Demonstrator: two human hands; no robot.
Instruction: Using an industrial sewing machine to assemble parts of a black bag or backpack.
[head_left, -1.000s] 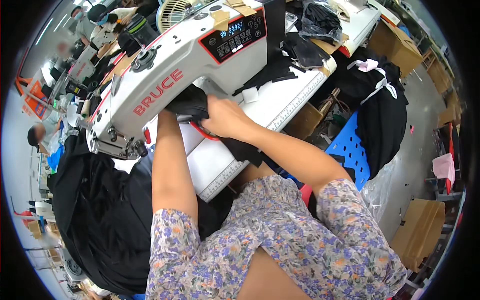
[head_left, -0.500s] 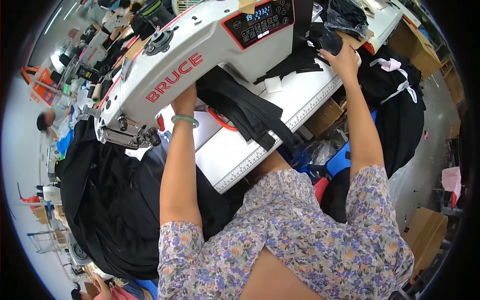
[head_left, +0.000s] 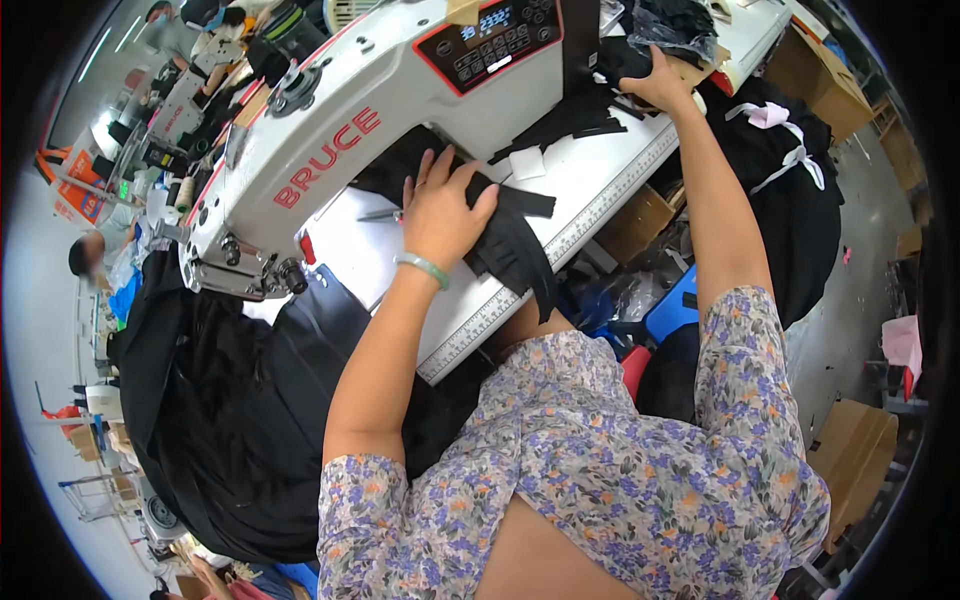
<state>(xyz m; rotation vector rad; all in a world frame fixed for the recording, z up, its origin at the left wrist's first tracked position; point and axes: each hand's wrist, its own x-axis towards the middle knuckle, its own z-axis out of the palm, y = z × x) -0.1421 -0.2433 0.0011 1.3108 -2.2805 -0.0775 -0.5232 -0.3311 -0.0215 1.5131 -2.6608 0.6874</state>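
Machine: a white sewing machine (head_left: 350,130) with red lettering slants across the far side, its head at the left.
Cloth heap: a big pile of black fabric (head_left: 220,400), near left, just below the machine's head.
Worktop: the white worktop (head_left: 590,165) runs under the machine's arm, a ruler (head_left: 610,205) along its near edge.
Cloth at right: black fabric with white ties hangs in folds (head_left: 775,240), right of the worktop and apart from it.
Box: an open cardboard box (head_left: 815,85), far right.
Panel: a dark, red-edged control panel (head_left: 490,45) with a lit display, on the machine's right part.
Strips: flat black strips (head_left: 515,255) in a loose bunch on the worktop, their ends hanging over the near edge.
Left hand: spread, palm down (head_left: 445,210), fingers laid on the strips rather than clenched.
Bag: clear plastic around black material (head_left: 675,25), far right, just beyond the right hand.
Right hand: reaching to the worktop's far right (head_left: 660,85), thumb and fingers apart; whether it grasps anything cannot be told.
Bangle: pale green (head_left: 422,268), around the left wrist.
Square: a small white piece (head_left: 527,163), right of the left hand.
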